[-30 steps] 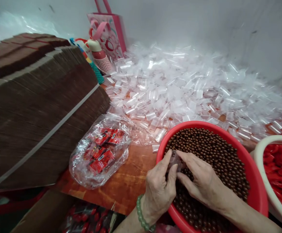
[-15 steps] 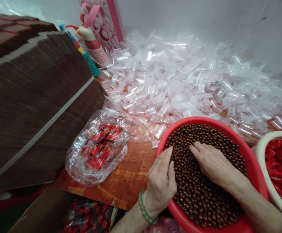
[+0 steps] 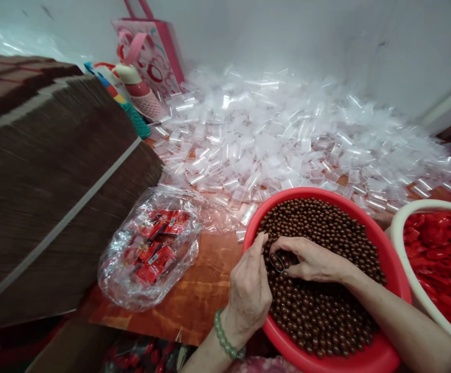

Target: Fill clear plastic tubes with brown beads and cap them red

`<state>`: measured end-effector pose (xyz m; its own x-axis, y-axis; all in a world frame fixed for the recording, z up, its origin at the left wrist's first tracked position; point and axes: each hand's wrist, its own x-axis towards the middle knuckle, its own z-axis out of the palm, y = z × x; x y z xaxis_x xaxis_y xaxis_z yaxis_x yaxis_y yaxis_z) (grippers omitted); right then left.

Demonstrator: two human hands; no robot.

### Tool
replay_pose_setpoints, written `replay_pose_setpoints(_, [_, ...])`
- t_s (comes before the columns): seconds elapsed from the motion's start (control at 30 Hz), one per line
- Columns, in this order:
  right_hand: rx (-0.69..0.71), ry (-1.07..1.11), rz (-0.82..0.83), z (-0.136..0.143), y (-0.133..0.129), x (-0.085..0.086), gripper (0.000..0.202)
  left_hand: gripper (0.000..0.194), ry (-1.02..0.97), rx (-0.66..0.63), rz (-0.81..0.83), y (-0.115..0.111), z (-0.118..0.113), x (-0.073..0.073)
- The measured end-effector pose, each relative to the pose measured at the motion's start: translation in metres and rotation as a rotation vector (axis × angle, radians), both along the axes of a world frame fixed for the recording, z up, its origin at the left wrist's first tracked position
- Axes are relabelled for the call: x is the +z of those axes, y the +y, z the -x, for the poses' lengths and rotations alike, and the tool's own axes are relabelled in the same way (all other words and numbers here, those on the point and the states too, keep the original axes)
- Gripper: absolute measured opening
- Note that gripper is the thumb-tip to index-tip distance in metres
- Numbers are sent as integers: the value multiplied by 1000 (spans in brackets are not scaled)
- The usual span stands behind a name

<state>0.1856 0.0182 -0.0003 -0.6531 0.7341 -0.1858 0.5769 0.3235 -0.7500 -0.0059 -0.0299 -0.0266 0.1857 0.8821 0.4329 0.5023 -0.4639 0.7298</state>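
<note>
Head view. On orange-brown table [image 3: 212, 280]: red basin [image 3: 398, 290] filled with brown balls [image 3: 337, 230]. In right hand [image 3: 313, 259], between bent forefinger and thumb: small oval container [image 3: 278, 266], open end toward camera, a few balls inside. Held low over basin's left half; cannot tell whether touching the balls below. At left hand [image 3: 250, 285]: fingers nearly straight, drawn together, tips over basin's left edge, near container; cannot tell whether gripping anything. On left wrist: green bracelet [image 3: 224, 336]. Right of basin: white tub [image 3: 397, 233] of red pieces [image 3: 438, 259]. Left: clear bag [image 3: 112, 277] around red packets [image 3: 156, 263]; farther left, banded brown stack [image 3: 54, 171]. Behind: broad heap of clear pieces [image 3: 267, 140].
</note>
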Motion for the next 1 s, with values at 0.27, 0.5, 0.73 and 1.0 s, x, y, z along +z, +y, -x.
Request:
replay_pose_setpoints(0.27, [-144,426,446,-11,-1,16,37,52,-219,-228,476,-1,2,24])
replay_pose_setpoints(0.5, [-123,416,322,-14,-6,28,31,48,-291,-315,661,8,-9,29])
replay_pose_setpoints(0.73, [-124,364,171,-14,-11,36,36,47,-380,-436,790,13,-4,29])
replay_pose_setpoints(1.0, [-103,257,87,-19,-10,38,10,43,-506,-524,889,16,-3,27])
